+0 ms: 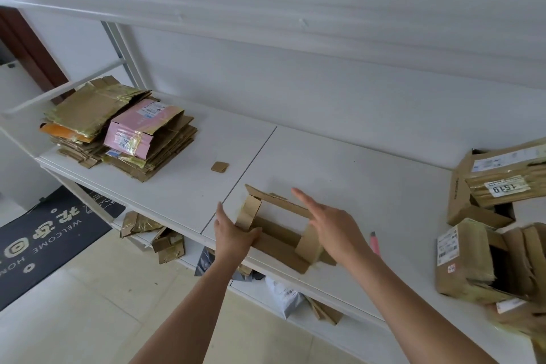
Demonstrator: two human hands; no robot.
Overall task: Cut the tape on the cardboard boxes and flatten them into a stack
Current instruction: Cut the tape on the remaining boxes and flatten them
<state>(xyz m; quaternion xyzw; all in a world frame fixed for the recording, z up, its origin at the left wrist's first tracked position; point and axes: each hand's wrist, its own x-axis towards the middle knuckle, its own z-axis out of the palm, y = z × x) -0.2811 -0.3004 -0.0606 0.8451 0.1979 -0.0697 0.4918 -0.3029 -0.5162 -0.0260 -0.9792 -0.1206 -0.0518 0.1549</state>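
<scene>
A white shelf [339,162] carries everything. At its far left lies a stack of flattened boxes [118,133], a pink box [139,130] on top. At the right edge sit sealed boxes [484,186], contents hidden. Near the front edge stands an opened box [277,230], empty, both ends open, long axis running left to right between the hands. The left hand [233,233] grips its left end; the right hand [334,224] hovers over its right end, fingers straight. A pink knife [375,242] lies just right of that hand.

Pink knife [375,243] mostly hidden behind right hand [334,227]. Boxes [484,263] at right cut by frame edge, lower ones blurred.
</scene>
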